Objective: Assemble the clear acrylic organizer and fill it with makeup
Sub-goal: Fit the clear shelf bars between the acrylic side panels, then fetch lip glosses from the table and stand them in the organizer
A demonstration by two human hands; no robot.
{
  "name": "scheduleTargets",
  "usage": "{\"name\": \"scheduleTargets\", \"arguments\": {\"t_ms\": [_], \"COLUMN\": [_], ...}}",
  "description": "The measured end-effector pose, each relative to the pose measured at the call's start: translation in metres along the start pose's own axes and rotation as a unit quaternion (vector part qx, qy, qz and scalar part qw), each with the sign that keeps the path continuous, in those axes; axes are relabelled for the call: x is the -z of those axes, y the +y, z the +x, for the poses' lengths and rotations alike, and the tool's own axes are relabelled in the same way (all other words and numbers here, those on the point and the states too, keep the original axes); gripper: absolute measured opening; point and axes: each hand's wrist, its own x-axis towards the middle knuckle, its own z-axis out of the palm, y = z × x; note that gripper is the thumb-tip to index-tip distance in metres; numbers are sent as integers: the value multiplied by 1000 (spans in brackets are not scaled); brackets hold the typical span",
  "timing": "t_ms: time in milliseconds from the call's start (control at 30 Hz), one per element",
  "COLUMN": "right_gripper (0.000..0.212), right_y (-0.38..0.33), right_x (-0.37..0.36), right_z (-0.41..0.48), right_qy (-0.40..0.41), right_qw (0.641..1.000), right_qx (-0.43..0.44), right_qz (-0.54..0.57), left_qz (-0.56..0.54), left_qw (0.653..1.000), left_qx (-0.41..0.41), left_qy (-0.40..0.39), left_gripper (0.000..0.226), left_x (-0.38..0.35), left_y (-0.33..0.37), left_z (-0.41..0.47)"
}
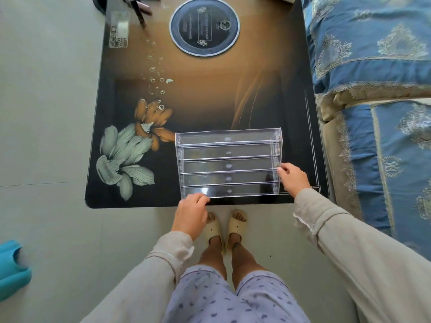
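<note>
A clear acrylic organizer point(228, 163) with several stepped tiers stands near the front right of a dark glossy table point(198, 101). All its tiers look empty. My left hand point(191, 212) rests at its front left corner, fingertips on the lowest tier's edge. My right hand point(293, 179) pinches the organizer's right side panel. At the table's far left edge lie a few dark makeup items point(137, 7), only partly in view.
A round black disc point(204, 26) lies at the table's far middle. A bed with a blue patterned cover point(377, 89) runs along the right side. A turquoise object point(11, 269) sits on the floor at lower left. My slippered feet point(225, 227) stand at the table's front edge.
</note>
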Motion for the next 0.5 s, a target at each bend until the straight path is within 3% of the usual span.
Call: {"name": "scheduleTargets", "arguments": {"t_ms": [100, 200, 400, 500], "right_gripper": [30, 28, 27, 27], "right_y": [32, 72, 121, 130], "right_x": [-11, -25, -49, -55], "right_z": [-28, -61, -128, -146], "right_qy": [-37, -89, -69, -76], "right_qw": [998, 991, 976, 980], "right_qx": [-52, -92, -201, -185], "right_qz": [-7, -30, 57, 21], "left_qz": [-64, -48, -205, -227], "left_qw": [975, 946, 907, 896], "left_qx": [129, 191, 297, 312], "left_qy": [-170, -259, -217, -220], "left_gripper": [28, 29, 18, 20], "left_x": [-1, -1, -8, -8], "left_y": [-35, -62, -79, -80], "left_z": [-33, -67, -111, -122]}}
